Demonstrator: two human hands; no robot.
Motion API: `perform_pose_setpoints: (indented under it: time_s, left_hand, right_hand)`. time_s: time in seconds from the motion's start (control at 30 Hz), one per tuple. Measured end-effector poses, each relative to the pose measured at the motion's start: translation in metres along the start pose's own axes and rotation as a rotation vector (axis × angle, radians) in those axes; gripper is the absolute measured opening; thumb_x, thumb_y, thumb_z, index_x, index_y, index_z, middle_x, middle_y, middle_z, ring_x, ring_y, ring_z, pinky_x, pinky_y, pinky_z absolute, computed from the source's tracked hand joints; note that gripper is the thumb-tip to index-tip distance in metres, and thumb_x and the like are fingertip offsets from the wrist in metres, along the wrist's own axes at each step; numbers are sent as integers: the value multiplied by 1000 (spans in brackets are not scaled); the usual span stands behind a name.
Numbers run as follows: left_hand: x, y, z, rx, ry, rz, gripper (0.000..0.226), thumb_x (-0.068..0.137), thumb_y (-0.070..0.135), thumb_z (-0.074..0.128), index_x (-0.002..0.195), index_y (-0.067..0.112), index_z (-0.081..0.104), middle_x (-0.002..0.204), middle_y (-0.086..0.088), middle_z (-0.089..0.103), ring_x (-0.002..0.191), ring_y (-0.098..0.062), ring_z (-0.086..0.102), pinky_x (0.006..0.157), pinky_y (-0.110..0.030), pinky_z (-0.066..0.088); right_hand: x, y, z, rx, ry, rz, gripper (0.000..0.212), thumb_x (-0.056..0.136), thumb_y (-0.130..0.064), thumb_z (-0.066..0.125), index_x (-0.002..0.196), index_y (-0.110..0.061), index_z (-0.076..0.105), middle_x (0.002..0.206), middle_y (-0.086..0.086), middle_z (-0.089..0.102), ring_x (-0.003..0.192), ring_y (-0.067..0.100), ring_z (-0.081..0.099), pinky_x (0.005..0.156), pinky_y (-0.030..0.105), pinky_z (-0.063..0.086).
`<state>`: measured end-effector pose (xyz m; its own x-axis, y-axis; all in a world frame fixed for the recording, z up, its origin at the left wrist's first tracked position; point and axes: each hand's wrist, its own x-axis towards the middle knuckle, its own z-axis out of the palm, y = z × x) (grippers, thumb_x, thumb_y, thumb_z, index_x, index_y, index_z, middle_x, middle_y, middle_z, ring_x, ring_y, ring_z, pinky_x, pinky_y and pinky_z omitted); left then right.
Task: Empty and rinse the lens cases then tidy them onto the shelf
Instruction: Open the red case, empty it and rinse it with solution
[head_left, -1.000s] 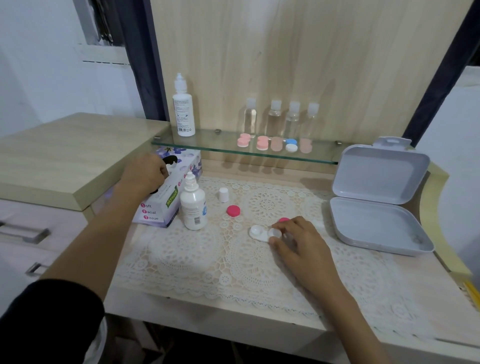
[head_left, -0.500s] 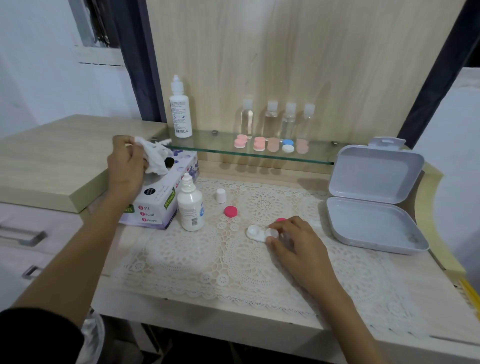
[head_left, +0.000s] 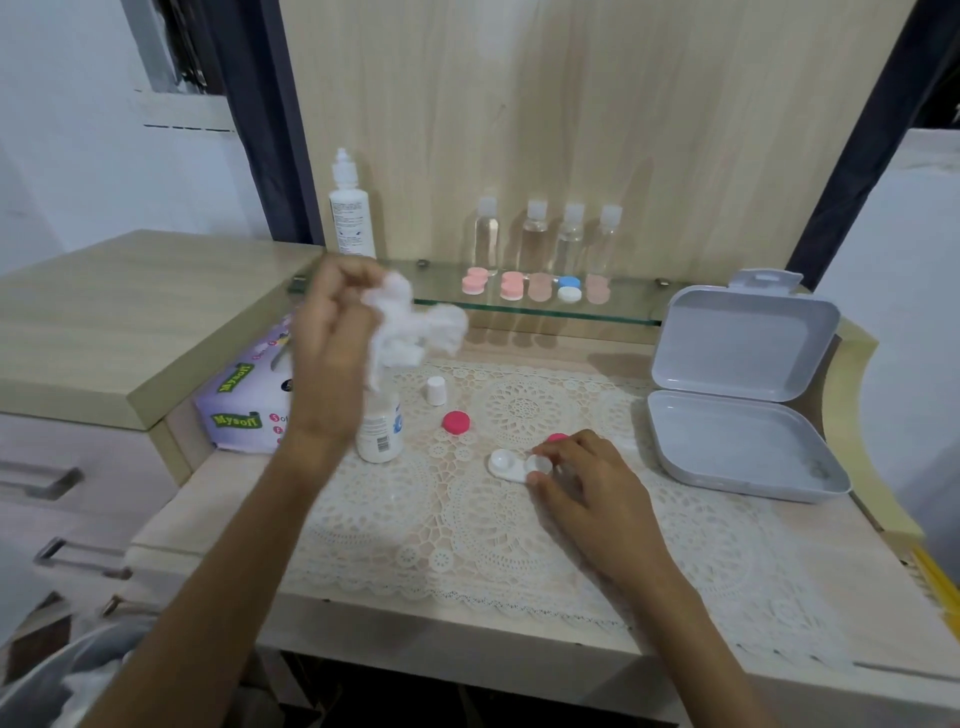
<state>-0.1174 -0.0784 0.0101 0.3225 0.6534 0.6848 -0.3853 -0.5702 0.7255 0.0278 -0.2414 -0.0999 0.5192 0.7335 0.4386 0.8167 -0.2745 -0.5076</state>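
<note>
A white lens case with both wells uncapped lies on the lace mat. My right hand pinches its right end between thumb and fingers. One pink cap lies loose on the mat; a second pink cap peeks out behind my right fingers. My left hand is raised above the mat, gripping a crumpled white tissue. Several capped lens cases stand in a row on the glass shelf.
A small solution bottle stands uncapped beside its white cap. The tissue box sits at the left. An open grey plastic box lies at the right. A tall bottle and several clear bottles stand on the shelf.
My left hand pulled a tissue out of the box and carried it to the right, above the small bottle. My right hand kept its hold on the white case.
</note>
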Motion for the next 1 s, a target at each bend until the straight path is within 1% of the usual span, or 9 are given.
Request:
perform_pose_setpoints:
  time_s: [0.07, 0.17, 0.3, 0.43, 0.53, 0.6, 0.73, 0.87, 1.0]
  left_hand:
    - [-20, -4, 16, 61, -163, -22, 21, 78, 3, 42, 88, 16, 55, 83, 5, 55, 70, 1, 49, 60, -12, 40]
    - [-45, -24, 32, 181, -353, -96, 17, 77, 6, 48, 86, 15, 59, 85, 9, 58, 68, 0, 51, 55, -14, 42]
    - [-64, -57, 39, 339, -494, -78, 15, 72, 9, 54, 80, 19, 62, 83, 11, 58, 76, -5, 55, 66, -10, 39]
    - [-71, -69, 38, 397, -506, -83, 19, 73, 10, 55, 84, 24, 61, 89, 13, 58, 82, -7, 57, 71, -14, 42]
    - [-72, -72, 36, 483, -508, -105, 22, 79, 11, 58, 91, 29, 57, 89, 15, 61, 82, -6, 57, 74, -24, 48]
    - [-74, -74, 35, 534, -507, -82, 16, 79, 18, 57, 87, 32, 57, 87, 16, 62, 85, -4, 58, 75, -30, 50]
    - [-78, -72, 36, 676, -490, 50, 12, 78, 28, 49, 79, 31, 61, 83, 21, 59, 86, 1, 53, 66, -28, 50]
    - [-79, -68, 37, 723, -465, 146, 14, 75, 30, 50, 75, 27, 64, 79, 17, 62, 81, -2, 55, 55, -31, 51]
    - [-81, -66, 35, 774, -465, 204, 16, 74, 34, 52, 77, 27, 66, 74, 15, 61, 75, -3, 56, 49, -27, 48]
  right_hand:
    - [0, 0, -1, 6, 2, 1, 21, 91, -33, 57, 109, -26, 64, 101, -16, 54, 96, 4, 48, 76, 23, 43]
    - [0, 0, -1, 8, -3, 0, 21, 91, -34, 57, 109, -25, 63, 102, -16, 54, 98, 4, 48, 77, 24, 43]
    - [1, 0, 0, -33, 4, -12, 16, 91, -34, 57, 99, -21, 60, 93, -14, 50, 90, 6, 47, 70, 24, 40]
    - [1, 0, 0, -28, 2, -14, 20, 91, -34, 57, 106, -21, 61, 97, -13, 51, 93, 6, 47, 73, 23, 41]
    - [0, 0, 0, -29, 3, -12, 21, 91, -34, 57, 107, -21, 61, 99, -13, 52, 93, 6, 47, 73, 22, 42]
    - [0, 0, 0, -27, 5, -14, 20, 91, -33, 57, 107, -21, 61, 99, -13, 52, 93, 6, 47, 73, 22, 42]
    - [0, 1, 1, -32, 8, -17, 21, 92, -34, 57, 107, -20, 62, 100, -12, 53, 93, 6, 48, 73, 23, 43]
    - [0, 2, 2, -38, 9, -18, 22, 91, -35, 59, 107, -20, 62, 101, -11, 54, 93, 7, 49, 74, 24, 44]
    - [0, 3, 2, -38, 8, -14, 22, 91, -36, 57, 107, -22, 62, 101, -12, 54, 94, 6, 49, 75, 23, 43]
